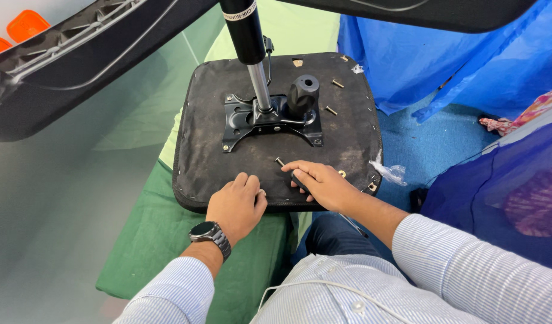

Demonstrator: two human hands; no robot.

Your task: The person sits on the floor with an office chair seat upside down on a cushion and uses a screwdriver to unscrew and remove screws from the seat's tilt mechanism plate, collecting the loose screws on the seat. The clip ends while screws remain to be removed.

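Both forearms reach forward in striped sleeves. The left hand (235, 204) lies palm down, fingers curled loosely under, a watch on its wrist. The right hand (319, 183), just beside it and slightly further forward, lies palm down too, its fingers bent and closed around something slim.

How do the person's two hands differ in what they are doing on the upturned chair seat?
The left hand lies on the near edge of the chair seat with fingers curled and holds no tool I can see; the right hand grips a dark tool whose tip points at the metal plate. The left wrist wears a watch; the right wrist is bare. Both rest on the seat's underside.
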